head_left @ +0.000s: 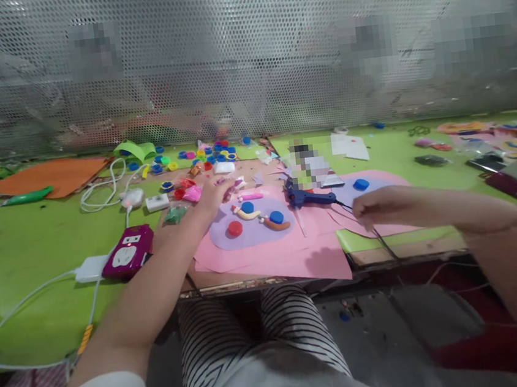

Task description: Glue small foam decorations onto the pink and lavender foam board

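Note:
My right hand (369, 207) is closed around the dark cord of a blue glue gun (312, 196), which lies on pink paper. Part of the cord hangs below the hand over the table edge. My left hand (215, 197) reaches beyond the near paper, its fingers bent at a small purple-and-white item (238, 184) too blurred to name. Before it, a lilac paper shape (226, 234) lies on a pink sheet (307, 259). On the lilac rest a red bottle cap (235, 228), two blue bottle caps (276, 217), a cream curved piece (248, 213) and a brown curved piece (275, 224).
Many coloured caps (209, 159) are scattered at the back. A magenta power strip (127, 253) with white cables sits at left, near orange paper (53, 177). Another pink-and-lilac paper piece (391, 181) lies at right. A perforated metal panel (234, 54) stands behind the table.

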`<state>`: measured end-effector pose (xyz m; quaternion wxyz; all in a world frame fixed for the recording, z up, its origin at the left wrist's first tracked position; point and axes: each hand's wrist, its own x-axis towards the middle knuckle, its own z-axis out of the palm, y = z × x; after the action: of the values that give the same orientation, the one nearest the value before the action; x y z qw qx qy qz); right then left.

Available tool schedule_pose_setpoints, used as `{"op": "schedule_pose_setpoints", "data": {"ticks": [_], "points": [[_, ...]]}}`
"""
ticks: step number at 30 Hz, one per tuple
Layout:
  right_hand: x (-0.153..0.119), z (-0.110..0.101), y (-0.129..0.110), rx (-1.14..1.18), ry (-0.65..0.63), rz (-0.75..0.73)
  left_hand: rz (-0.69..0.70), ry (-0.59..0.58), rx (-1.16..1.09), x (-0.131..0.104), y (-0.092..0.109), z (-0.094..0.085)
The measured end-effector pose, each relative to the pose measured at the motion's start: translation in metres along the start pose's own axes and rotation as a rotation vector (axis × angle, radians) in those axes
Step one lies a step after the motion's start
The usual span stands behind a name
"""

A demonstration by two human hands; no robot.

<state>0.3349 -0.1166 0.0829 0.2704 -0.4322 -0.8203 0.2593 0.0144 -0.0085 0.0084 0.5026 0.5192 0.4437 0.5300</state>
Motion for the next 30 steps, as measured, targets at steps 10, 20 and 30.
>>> {"op": "schedule_pose_setpoints", "data": {"ticks": [10,20,30], "points": [[0.124,0.069,0.018,0.299,-0.148,0.032,0.072,0.049,0.158,0.009,-0.012,-0.007],[0.136,0.113,0.047,0.348,0.089,-0.046,0.299,0.200,0.774,0.006,-0.017,-0.017],[0.137,0.118,0.052,0.312,0.184,-0.057,0.106,0.162,1.454,-0.006,-0.012,-0.018]]}}
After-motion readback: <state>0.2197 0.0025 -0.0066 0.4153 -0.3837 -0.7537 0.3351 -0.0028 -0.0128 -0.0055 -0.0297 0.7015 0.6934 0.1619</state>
